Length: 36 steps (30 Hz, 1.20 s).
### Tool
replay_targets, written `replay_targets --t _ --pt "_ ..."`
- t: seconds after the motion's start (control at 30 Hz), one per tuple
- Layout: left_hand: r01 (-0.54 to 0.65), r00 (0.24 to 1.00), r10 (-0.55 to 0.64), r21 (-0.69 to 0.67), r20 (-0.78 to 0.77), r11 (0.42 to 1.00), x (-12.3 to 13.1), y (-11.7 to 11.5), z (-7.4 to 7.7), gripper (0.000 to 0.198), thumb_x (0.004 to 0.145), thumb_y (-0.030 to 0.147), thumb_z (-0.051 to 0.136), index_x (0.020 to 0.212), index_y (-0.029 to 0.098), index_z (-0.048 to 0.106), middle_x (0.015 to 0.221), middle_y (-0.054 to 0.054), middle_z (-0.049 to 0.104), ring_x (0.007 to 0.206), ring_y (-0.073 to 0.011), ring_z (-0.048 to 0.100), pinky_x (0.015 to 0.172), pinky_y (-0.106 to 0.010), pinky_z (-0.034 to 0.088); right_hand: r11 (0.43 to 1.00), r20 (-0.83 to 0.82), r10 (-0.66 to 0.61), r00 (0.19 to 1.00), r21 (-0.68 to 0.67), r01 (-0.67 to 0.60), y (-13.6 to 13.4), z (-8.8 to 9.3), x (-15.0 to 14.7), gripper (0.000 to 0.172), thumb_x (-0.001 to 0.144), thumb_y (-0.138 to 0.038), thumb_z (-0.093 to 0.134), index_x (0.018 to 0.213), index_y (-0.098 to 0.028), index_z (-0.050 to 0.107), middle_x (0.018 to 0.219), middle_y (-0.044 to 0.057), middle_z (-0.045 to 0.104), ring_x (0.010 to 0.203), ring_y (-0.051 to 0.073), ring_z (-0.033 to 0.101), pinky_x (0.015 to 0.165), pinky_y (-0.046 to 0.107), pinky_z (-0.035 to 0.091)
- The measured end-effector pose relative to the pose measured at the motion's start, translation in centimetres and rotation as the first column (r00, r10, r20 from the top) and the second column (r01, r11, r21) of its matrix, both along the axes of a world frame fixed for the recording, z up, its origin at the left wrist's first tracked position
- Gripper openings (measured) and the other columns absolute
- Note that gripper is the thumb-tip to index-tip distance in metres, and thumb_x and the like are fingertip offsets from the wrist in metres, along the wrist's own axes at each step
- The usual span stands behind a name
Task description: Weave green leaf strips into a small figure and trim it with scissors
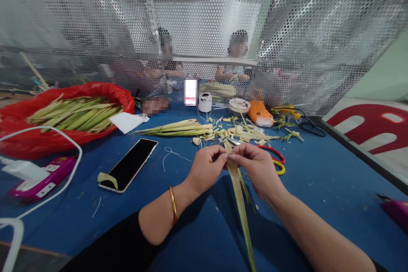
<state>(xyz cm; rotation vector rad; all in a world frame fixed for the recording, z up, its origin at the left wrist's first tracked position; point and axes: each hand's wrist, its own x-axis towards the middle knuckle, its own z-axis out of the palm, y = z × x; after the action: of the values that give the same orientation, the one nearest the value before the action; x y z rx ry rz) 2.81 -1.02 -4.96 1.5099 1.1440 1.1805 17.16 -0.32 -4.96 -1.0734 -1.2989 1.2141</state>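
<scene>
A long, flat green leaf strip (238,195) hangs down toward the front of the blue table, its upper end between my two hands. My left hand (208,168), with a gold bangle at the wrist, pinches it from the left. From the right, my right hand (256,168) pinches the same strip, fingertips close to those of the left. Thin green shreds (246,191) dangle beside the strip. Scissors with red and yellow handles (280,166) lie partly hidden behind my right hand. Cut pale scraps (242,133) are scattered just beyond my fingers.
A red bag (127,100) of green leaves stands left, near a bundle of stalks (181,128). A phone (130,163), purple power strip (59,172) and white cable are on the left. Behind are a string spool (205,103), tape roll (239,106), orange packet (259,113) and perforated screen (210,17).
</scene>
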Motion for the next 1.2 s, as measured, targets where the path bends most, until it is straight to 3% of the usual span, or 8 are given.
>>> replay_targets --t 0.53,0.77,0.97,1.2 --pt "-0.005 1.000 0.005 -0.011 0.025 1.000 0.05 0.04 -0.72 0.018 0.081 0.029 0.054 0.071 0.016 0.060 0.062 0.000 0.058 0.057 -0.0117 0.053 0.057 -0.022 0.044 1.000 -0.021 0.001 1.000 -0.005 -0.001 -0.54 0.09 -0.47 0.017 0.070 -0.030 0.072 0.067 -0.018 0.061 0.061 -0.003 0.058 0.059 0.012 0.052 0.058 0.025 0.043" --pt "-0.091 0.988 0.098 0.055 -0.121 0.994 0.07 -0.09 -0.42 0.019 0.085 0.029 0.050 0.074 0.018 0.060 0.066 0.000 0.059 0.060 -0.0123 0.054 0.056 -0.022 0.043 0.999 0.101 -0.016 0.995 0.053 0.010 -0.21 -0.07 -0.33 0.016 0.071 -0.029 0.070 0.070 -0.017 0.060 0.063 -0.003 0.057 0.060 0.012 0.050 0.058 0.025 0.040" --pt "-0.085 0.992 0.086 0.016 -0.089 0.996 0.07 0.10 -0.97 0.019 0.086 0.031 0.049 0.073 0.019 0.058 0.062 0.002 0.055 0.055 -0.0120 0.054 0.052 -0.022 0.043 0.992 0.192 -0.037 0.981 0.127 0.013 -0.27 -0.41 -0.35 0.013 0.073 -0.029 0.067 0.070 -0.018 0.060 0.063 -0.002 0.058 0.059 0.013 0.050 0.056 0.026 0.039" --pt "-0.101 0.994 0.101 0.004 -0.050 0.995 0.14 0.11 -0.77 0.018 0.086 0.028 0.049 0.073 0.018 0.057 0.059 0.003 0.056 0.051 -0.0109 0.054 0.051 -0.021 0.045 0.995 0.198 -0.014 0.980 0.099 -0.006 -0.56 -0.61 -0.45 0.010 0.075 -0.026 0.064 0.070 -0.019 0.059 0.060 -0.002 0.057 0.056 0.013 0.049 0.053 0.025 0.039"
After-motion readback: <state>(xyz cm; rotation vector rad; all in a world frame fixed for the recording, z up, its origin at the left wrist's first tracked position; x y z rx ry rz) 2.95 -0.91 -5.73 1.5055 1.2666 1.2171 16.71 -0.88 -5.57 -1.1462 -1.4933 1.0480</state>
